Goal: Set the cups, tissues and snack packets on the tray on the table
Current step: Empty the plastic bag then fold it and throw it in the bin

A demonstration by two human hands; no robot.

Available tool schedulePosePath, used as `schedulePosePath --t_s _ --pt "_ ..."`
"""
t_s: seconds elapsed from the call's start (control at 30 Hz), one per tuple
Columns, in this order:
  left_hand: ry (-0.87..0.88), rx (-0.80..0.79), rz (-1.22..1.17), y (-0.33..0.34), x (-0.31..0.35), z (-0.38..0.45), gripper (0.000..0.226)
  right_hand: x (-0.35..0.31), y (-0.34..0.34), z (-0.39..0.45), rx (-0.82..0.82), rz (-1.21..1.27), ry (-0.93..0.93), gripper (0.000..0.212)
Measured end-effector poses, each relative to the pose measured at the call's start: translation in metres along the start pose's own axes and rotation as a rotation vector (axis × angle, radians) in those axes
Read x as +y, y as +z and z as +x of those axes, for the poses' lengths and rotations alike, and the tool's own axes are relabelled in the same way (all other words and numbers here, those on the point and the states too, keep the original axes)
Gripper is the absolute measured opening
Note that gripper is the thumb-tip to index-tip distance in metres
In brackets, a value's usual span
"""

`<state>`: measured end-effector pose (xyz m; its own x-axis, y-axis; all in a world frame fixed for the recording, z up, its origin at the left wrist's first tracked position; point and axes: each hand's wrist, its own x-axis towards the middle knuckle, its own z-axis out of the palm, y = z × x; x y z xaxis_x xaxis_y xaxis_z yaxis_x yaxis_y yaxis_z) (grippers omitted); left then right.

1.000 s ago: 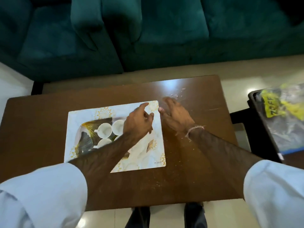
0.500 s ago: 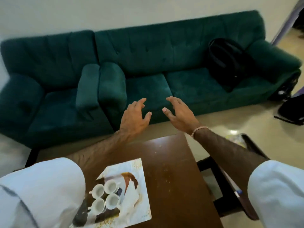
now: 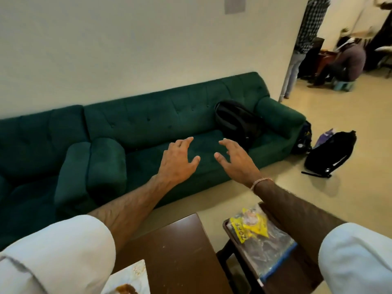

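Only a corner of the white patterned tray (image 3: 135, 279) shows at the bottom edge, lying on the brown table (image 3: 176, 251); the cups on it are out of view. A clear zip bag holding a yellow snack packet (image 3: 252, 228) lies on a small dark side table (image 3: 282, 279) to the right. My left hand (image 3: 178, 160) and my right hand (image 3: 235, 160) are held up in the air side by side, fingers spread, holding nothing, well above and beyond the table, in front of the sofa.
A long green sofa (image 3: 148, 132) stands against the wall with a black backpack (image 3: 237, 122) on its seat. Another black bag (image 3: 331, 153) lies on the floor at the right. People (image 3: 347, 60) are in the far room.
The view has swung up and to the right, away from the tray and cups. Both hands have lifted off the tray and stay raised, empty. The snack bag has come back into view.
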<state>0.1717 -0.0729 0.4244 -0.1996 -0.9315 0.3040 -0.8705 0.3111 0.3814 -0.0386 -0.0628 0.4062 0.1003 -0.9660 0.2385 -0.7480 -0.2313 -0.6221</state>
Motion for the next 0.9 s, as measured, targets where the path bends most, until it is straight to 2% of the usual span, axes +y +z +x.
schedulePosePath --t_s 0.17,0.33,0.57,0.77,0.9 --pt "-0.007 -0.086 -0.042 0.063 0.061 0.017 0.069 0.074 -0.038 -0.017 0.018 -0.042 0.078 0.052" --pt "-0.001 -0.229 -0.084 0.154 0.108 0.012 0.067 0.158 -0.046 -0.049 0.014 -0.089 0.203 0.049" --pt "0.049 -0.44 -0.124 0.284 0.148 -0.019 0.063 0.27 -0.024 -0.121 -0.02 -0.133 0.399 0.048" --pt "0.081 -0.624 -0.124 0.389 0.161 -0.056 0.063 0.355 0.014 -0.185 -0.106 -0.175 0.546 0.047" --pt "0.101 -0.738 -0.099 0.446 0.159 -0.086 0.064 0.401 0.045 -0.22 -0.188 -0.182 0.594 0.04"
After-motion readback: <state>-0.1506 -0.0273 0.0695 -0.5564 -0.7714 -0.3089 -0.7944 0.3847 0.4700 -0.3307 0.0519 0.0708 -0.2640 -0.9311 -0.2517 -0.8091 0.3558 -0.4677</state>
